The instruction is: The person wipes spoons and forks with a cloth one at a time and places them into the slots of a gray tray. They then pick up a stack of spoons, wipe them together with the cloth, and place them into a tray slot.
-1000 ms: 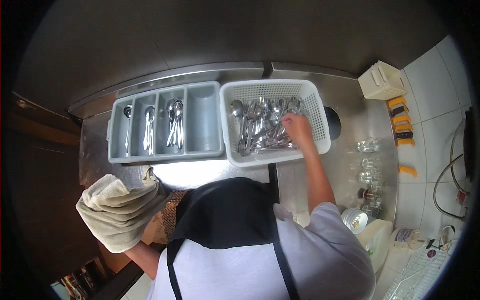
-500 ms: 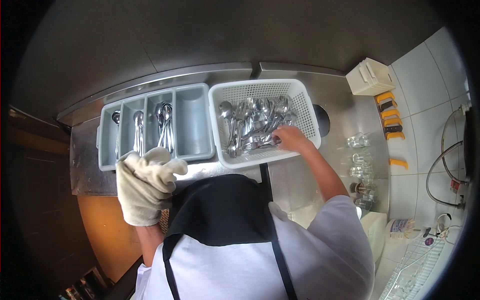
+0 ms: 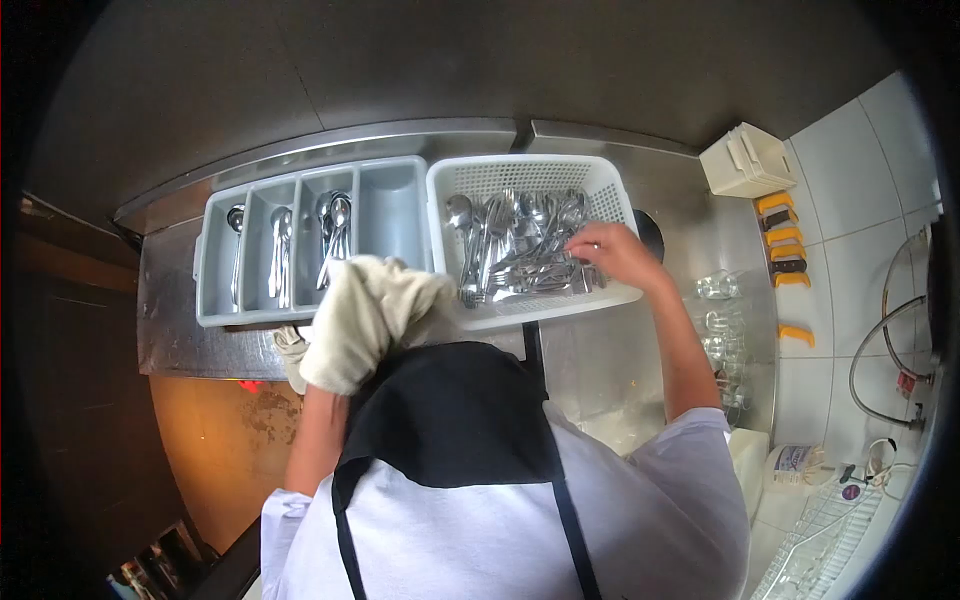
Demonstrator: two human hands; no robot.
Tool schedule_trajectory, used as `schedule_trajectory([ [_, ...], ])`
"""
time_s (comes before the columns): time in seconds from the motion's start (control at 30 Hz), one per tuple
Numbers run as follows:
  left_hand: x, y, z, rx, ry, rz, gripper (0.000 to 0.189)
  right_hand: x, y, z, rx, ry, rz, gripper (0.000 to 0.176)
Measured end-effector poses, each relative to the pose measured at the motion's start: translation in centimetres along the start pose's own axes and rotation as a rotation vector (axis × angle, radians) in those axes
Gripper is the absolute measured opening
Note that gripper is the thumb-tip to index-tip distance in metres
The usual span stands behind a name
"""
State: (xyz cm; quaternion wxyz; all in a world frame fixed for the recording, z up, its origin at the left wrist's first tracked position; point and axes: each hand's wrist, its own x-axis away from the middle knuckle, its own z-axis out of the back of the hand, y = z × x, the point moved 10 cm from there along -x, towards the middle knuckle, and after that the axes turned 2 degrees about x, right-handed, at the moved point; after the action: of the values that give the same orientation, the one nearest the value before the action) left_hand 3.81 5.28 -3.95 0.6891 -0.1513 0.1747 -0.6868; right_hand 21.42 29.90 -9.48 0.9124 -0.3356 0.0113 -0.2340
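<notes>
a steel counter runs below a dark wall. on it a grey divided tray and a white perforated basket sit side by side, touching, so the reach between them is short. the basket's holes would let its loose heap of cutlery drain. spoons lie sorted by compartment in the tray (bowls toward the wall). the right hand bends its fingers onto the heap; whether it grips a piece i cannot tell. the left hand is swathed in a cream cloth at the tray's near edge, its grip hidden.
</notes>
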Motion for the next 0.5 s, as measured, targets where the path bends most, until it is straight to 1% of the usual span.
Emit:
schedule_trajectory([
  [0.03,-1.7,0.5,1.9,0.024,0.023,-0.012,0.011,0.0,-1.1,0.9,0.013,0.022,-0.010,0.019],
  [0.07,-3.1,0.5,1.8,0.080,-0.040,0.008,0.012,-0.1,-2.2,1.7,0.027,0.045,-0.020,0.019],
  [0.1,-4.4,1.0,0.9,0.023,-0.032,0.021,0.017,-0.1,-3.4,2.5,0.041,0.069,-0.030,0.020],
  [0.13,-5.6,1.8,0.8,-0.120,0.047,-0.002,0.017,-0.2,-4.7,2.7,0.037,0.064,-0.007,0.019],
  [0.23,-7.8,3.1,-0.7,-0.106,0.146,0.017,0.021,-0.2,-8.1,1.3,-0.330,-0.093,-0.158,0.018],
  [0.3,-9.2,3.3,-3.1,0.420,0.128,0.124,0.029,-0.5,-9.6,0.0,-0.393,-0.163,-0.157,0.018],
  [0.33,-9.1,3.5,-4.0,0.744,0.142,0.186,0.026,-0.8,-9.9,-0.7,-0.426,-0.188,-0.175,0.018],
  [0.4,-8.7,4.0,-5.9,1.434,0.257,0.305,0.023,-1.4,-9.4,-2.3,-0.544,-0.215,-0.220,0.019],
  [0.43,-9.0,5.9,-5.2,1.147,0.101,0.113,0.020,-2.0,-8.3,-3.4,-0.605,-0.202,-0.245,0.019],
  [0.47,-8.8,7.8,-4.5,0.870,0.013,-0.099,0.016,-2.5,-7.2,-4.6,-0.666,-0.191,-0.270,0.019],
  [0.5,-8.6,8.0,-4.8,0.915,0.018,-0.088,0.017,-2.9,-6.4,-5.6,-0.727,-0.180,-0.297,0.020],
])
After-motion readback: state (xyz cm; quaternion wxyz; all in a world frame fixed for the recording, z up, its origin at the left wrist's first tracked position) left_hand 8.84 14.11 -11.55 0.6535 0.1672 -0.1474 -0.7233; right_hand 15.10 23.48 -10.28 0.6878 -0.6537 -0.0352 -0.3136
